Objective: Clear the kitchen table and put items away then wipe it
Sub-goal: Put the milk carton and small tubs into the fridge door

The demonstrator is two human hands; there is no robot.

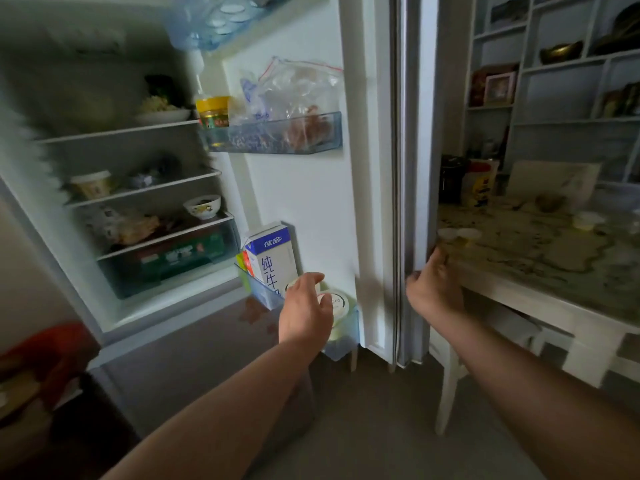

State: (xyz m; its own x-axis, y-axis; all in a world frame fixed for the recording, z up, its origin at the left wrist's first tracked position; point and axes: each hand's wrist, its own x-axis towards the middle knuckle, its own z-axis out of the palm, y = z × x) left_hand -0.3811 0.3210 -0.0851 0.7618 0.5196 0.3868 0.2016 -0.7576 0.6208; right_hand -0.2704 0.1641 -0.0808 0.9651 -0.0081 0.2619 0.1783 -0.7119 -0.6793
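Cups [337,303] sit in the lower door bin [346,341], beside the carton [273,258]. My left hand [304,306] lies over them, fingers loosely bent; I cannot tell if it grips one. My right hand [434,285] clamps the door [377,168] edge.

L hand [304,308] over white round plastic tub [341,303] in clear blue lower door bin [349,337], just beside blue-and-white milk carton [273,258]; grip unclear. R hand [434,289] grips edge of open white fridge door [311,188].
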